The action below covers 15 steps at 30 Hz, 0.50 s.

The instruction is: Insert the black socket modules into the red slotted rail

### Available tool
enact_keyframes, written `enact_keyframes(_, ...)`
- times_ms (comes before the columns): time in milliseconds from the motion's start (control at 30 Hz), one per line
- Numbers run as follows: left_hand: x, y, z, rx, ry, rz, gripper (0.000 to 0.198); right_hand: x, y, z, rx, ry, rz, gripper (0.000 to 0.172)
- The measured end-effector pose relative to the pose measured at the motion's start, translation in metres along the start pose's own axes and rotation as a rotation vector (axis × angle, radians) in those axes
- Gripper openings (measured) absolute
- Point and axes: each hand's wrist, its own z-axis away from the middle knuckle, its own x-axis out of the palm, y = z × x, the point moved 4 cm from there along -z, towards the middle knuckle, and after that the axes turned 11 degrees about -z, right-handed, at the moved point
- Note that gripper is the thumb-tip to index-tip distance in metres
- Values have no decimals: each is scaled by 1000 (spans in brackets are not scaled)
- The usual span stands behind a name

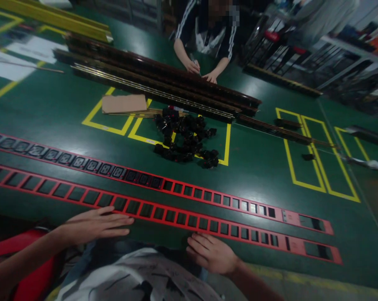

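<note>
Along the table's near edge lies a long red frame strip (295,246) with a row of square openings. My left hand (98,225) rests beside this strip, its fingers stretched out and the tips near the lower rail. Farther right, my right hand (210,253) lies at the table edge, fingers side by side and slightly bent, with nothing visible in it. Behind runs a second red frame strip (291,216). Black square parts (118,172) fill its left portion, while openings show through on its right.
A heap of small black parts (185,140) sits mid-table beside a cardboard piece (124,103). Long dark rails (164,69) stretch behind. Across the table, a person (204,37) holds a pen-like object. Yellow tape outlines (310,186) mark the green tabletop.
</note>
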Motion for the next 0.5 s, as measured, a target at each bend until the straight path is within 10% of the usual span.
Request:
enact_keyframes(267, -8, 1, -4, 66, 19, -53, 60, 1, 0, 7, 93, -102, 6, 17)
enact_keyframes(500, -34, 15, 0, -149, 188, -219, 13, -52, -19, -15, 406, 370, 98, 23)
